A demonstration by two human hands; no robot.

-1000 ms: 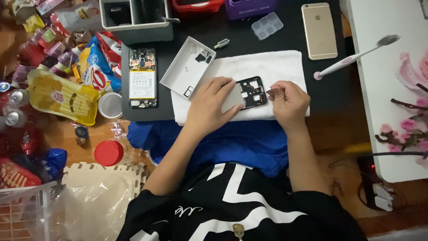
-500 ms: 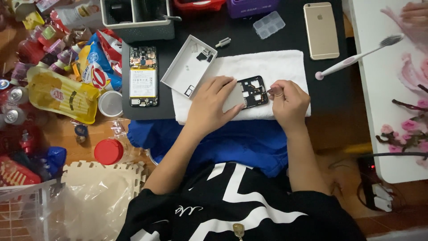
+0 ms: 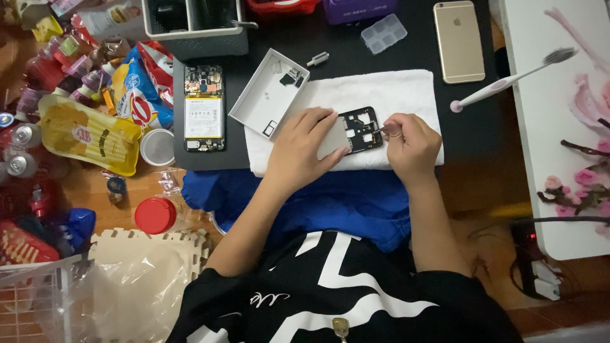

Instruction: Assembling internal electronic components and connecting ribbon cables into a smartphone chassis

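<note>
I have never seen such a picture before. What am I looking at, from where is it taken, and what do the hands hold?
The picture comes from one camera worn on a person's head, looking down at their own two bare hands; there is no machine. The left hand lies flat on a dark phone frame and steadies it on a white towel. The right hand pinches a thin metal tool whose tip meets the frame's edge; what kind of tool is too small to tell. On the black table also lie an opened phone showing its battery, a white back cover, a gold phone and a small clear box. A toothbrush lies at the right, snack bags at the left.
</note>
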